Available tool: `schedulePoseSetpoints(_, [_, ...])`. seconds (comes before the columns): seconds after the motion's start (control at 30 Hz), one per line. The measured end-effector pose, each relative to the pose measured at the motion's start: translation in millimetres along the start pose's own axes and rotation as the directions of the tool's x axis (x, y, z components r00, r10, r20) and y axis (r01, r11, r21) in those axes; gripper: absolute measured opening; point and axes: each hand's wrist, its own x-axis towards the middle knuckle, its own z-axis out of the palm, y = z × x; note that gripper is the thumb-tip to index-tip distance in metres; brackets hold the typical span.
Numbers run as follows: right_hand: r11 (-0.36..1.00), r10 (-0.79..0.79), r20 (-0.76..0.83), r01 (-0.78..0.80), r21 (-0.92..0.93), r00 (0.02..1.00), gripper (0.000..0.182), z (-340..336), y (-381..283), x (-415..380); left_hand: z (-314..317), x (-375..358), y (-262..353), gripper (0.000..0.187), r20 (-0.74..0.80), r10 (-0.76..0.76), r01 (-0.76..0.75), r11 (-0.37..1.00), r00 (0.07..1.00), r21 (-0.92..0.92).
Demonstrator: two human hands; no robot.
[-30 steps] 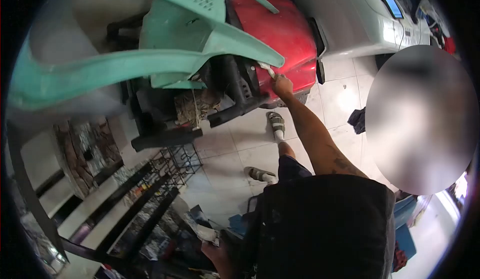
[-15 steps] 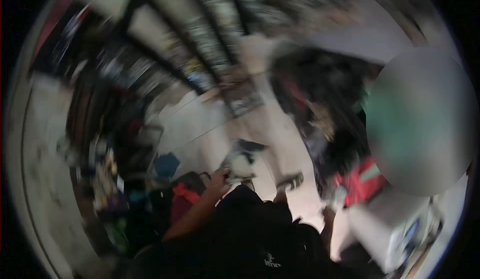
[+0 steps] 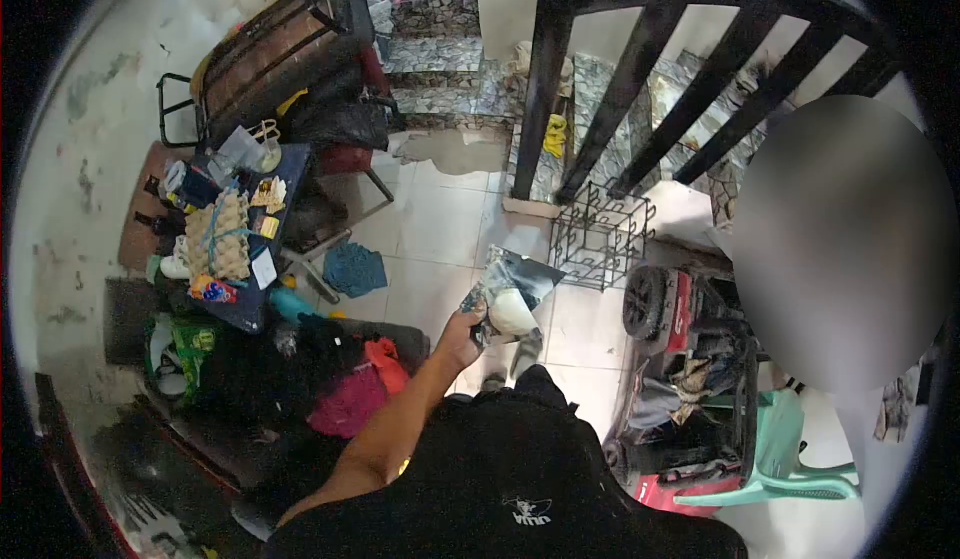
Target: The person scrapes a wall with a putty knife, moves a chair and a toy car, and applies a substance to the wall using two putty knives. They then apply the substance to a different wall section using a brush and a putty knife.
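**Left hand holding a packet above the floor; right hand out of view**

The left hand (image 3: 462,337) is closed on the near edge of a packet (image 3: 535,274), thumb on the upper face. The packet is held in front of the person's torso, above the tiled floor (image 3: 430,214). White matter (image 3: 514,314) shows at its middle; poor detail there leaves it uncertain whether this lies inside or on the surface. The grip of the right hand cannot be told.

Containers are noted as follows. A blue table (image 3: 240,312) bears an egg tray (image 3: 205,259) bound with blue string (image 3: 222,231); its contents cannot be made out. Small packets (image 3: 213,289) lie at the tray's near end. Below the table is a green bag (image 3: 195,339), with a white item (image 3: 170,384) beside it. A black wire rack (image 3: 600,234) stands on the floor near the railing (image 3: 550,89). Cloths (image 3: 690,374) lie within the frame of a red and black cart (image 3: 680,314), and a green chair (image 3: 775,439) is just beside the cart. A blue cloth (image 3: 353,269) lies on the floor, well apart from the rack.
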Motion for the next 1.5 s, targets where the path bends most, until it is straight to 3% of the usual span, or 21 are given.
schedulePoseSetpoints(0.1, [0.890,0.065,0.382,-0.227,0.397,0.922,0.025,3,-49,50,2,38,35,0.031,-0.023,0.012,-0.011,1.000,1.000,0.019])
schedulePoseSetpoints(0.17, [0.990,-0.028,0.530,0.097,-0.104,0.848,0.043,17,-127,96,-10,69,60,0.032,-0.052,-0.030,0.033,0.998,0.998,0.057])
schedulePoseSetpoints(0.23, [0.965,0.062,0.473,-0.174,0.197,0.879,0.044,59,-197,135,-2,86,97,0.034,-0.089,0.066,-0.063,0.997,0.994,0.039])
schedulePoseSetpoints(0.27, [0.997,0.009,0.244,0.009,-0.076,0.970,0.044,74,-205,180,-12,100,112,0.034,-0.107,0.109,-0.105,0.993,0.988,0.046])
schedulePoseSetpoints(0.33, [0.980,-0.060,0.145,0.031,0.196,0.988,0.024,112,-250,235,-12,122,149,0.034,-0.221,0.129,-0.131,0.991,0.967,0.006])
schedulePoseSetpoints(0.37, [0.741,-0.424,0.217,0.474,-0.476,0.879,0.020,157,-294,242,-2,125,166,0.034,-0.305,0.101,-0.119,0.992,0.947,-0.041])
schedulePoseSetpoints(0.4, [0.704,-0.406,0.092,0.375,-0.603,0.909,0.024,175,-288,298,5,133,182,0.034,-0.374,0.074,-0.115,0.989,0.924,-0.089])
schedulePoseSetpoints(0.43, [0.270,-0.664,0.409,0.711,-0.650,0.626,0.022,196,-293,341,0,141,193,0.035,-0.373,0.109,-0.153,0.984,0.921,-0.090])
schedulePoseSetpoints(0.47, [0.294,-0.579,0.454,0.693,-0.658,0.677,0.021,246,-340,347,-8,150,204,0.037,-0.373,0.145,-0.192,0.977,0.917,-0.094])
schedulePoseSetpoints(0.5, [-0.396,-0.521,0.746,0.656,-0.642,0.416,0.023,292,-385,347,-11,162,215,0.038,-0.367,0.184,-0.237,0.966,0.912,-0.103])
schedulePoseSetpoints(0.53, [0.170,-0.401,0.478,0.576,-0.799,0.781,0.024,340,-425,345,4,169,229,0.038,-0.442,0.226,-0.272,0.961,0.868,-0.042])
schedulePoseSetpoints(0.57, [0.019,-0.444,0.619,0.697,-0.717,0.648,0.023,380,-452,358,5,181,241,0.039,-0.442,0.251,-0.301,0.953,0.861,-0.045])
schedulePoseSetpoints(0.63, [0.302,-0.561,0.551,0.772,-0.559,0.618,0.021,462,-509,359,-9,208,261,0.039,-0.435,0.309,-0.365,0.930,0.845,-0.048])
schedulePoseSetpoints(0.7, [0.104,-0.669,0.593,0.846,-0.523,0.448,0.021,532,-564,374,-21,240,279,0.040,-0.441,0.321,-0.413,0.902,0.838,-0.128])
schedulePoseSetpoints(0.9, [0.229,-0.686,0.372,0.672,-0.705,0.625,0.022,656,-711,417,26,363,395,0.034,-0.432,0.382,-0.469,0.876,0.817,-0.113])
schedulePoseSetpoints(1.03, [0.502,-0.755,0.162,0.719,-0.481,0.635,0.031,678,-787,444,75,467,481,0.033,-0.031,0.370,-0.371,0.924,0.928,-0.095])
schedulePoseSetpoints(1.23, [0.550,-0.575,0.133,0.502,-0.668,0.807,0.025,721,-884,481,153,627,570,0.020,0.053,0.253,-0.243,0.958,0.966,-0.152])
schedulePoseSetpoints(1.27, [0.526,-0.550,0.180,0.506,-0.684,0.815,0.020,728,-892,516,158,643,579,0.021,0.015,0.221,-0.215,0.963,0.975,-0.164])
schedulePoseSetpoints(1.33, [0.206,-0.767,0.367,0.743,-0.636,0.527,0.018,731,-873,648,172,674,598,0.022,0.014,0.221,-0.214,0.958,0.975,-0.189])
schedulePoseSetpoints(1.43, [-0.159,-0.679,0.368,0.362,-0.918,0.635,0.022,769,-878,765,137,737,609,0.031,-0.101,0.210,-0.226,0.957,0.972,-0.183])
schedulePoseSetpoints(1.5, [0.157,-0.506,0.341,0.474,-0.867,0.792,0.023,806,-938,734,125,760,629,0.035,-0.185,0.162,-0.203,0.952,0.969,-0.229])
